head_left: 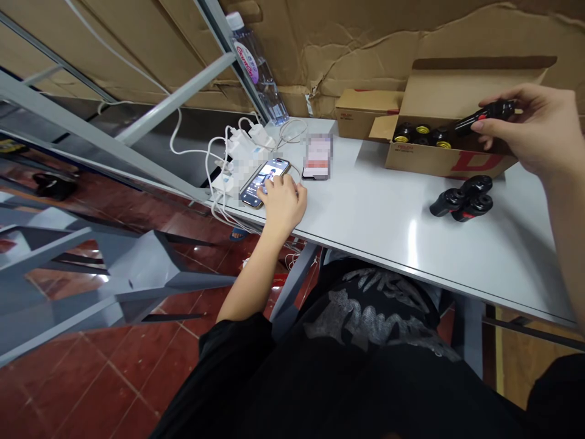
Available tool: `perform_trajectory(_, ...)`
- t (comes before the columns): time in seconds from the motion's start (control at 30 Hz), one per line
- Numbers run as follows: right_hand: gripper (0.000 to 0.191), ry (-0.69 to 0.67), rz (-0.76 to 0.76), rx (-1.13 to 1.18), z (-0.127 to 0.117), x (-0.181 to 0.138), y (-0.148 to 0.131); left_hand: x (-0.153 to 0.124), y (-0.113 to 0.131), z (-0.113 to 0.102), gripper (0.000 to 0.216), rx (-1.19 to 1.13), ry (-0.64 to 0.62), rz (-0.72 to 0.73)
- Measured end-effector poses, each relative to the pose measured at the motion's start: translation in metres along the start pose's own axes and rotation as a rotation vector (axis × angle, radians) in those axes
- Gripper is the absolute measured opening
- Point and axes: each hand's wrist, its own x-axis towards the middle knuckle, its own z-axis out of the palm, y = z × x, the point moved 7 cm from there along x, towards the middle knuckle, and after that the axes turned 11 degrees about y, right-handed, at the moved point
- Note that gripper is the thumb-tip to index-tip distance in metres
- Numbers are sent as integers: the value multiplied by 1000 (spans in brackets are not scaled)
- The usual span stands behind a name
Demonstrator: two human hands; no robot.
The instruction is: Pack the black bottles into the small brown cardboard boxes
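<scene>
Black cylindrical plastic part with a red band (485, 114) — held in the right hand (525, 125), just above the open cardboard box with a red printed letter (439, 160), its fingers curled closed round the barrel and the thumb out of sight behind it. The hold looks sound: the fingers wrap the barrel and leave its narrower end free. Inside the box, a row of black parts with yellow rings (418, 134) stands close together, near the held part and below it. The box's raised front wall rises just beside the right hand and is the nearest obstacle. Left hand (283, 204) — resting on a gold-edged smartphone with a lit screen (264, 182), fingers loosely bent; whether it grips the phone cannot be told. Three black cylindrical parts (461, 198) lie together on the white table (393, 244), right of the phone and apart from the box. Also present: a smaller closed cardboard box (361, 113), white chargers with tangled white cables (242, 143) crowding the phone, a pixelated flat object (317, 157), a clear water bottle (258, 67), a grey metal frame (137, 122) and red floor tiles (114, 384).
</scene>
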Motion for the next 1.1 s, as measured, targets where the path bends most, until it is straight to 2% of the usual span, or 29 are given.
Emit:
perform_trajectory(0.2,43,-2,18,-6,1,2,3,-2,3,-2,23,-65,46,22)
perform_trajectory(0.33,43,-13,-13,32,0,5,7,-3,7,-5,19,-89,4,5)
perform_trajectory(0.47,44,-13,-51,17,-1,3,2,-7,23,-14,22,109,-92,-8)
perform_trajectory(0.6,50,-14,-15,-16,-1,0,-2,-12,38,-22,27,234,-167,-5)
perform_trajectory(0.93,58,-29,12,-19,1,-4,-7,-12,35,-17,20,203,-121,6)
perform_trajectory(1.1,49,-54,-58,-9,0,-2,-3,-12,34,-18,16,151,-100,43)
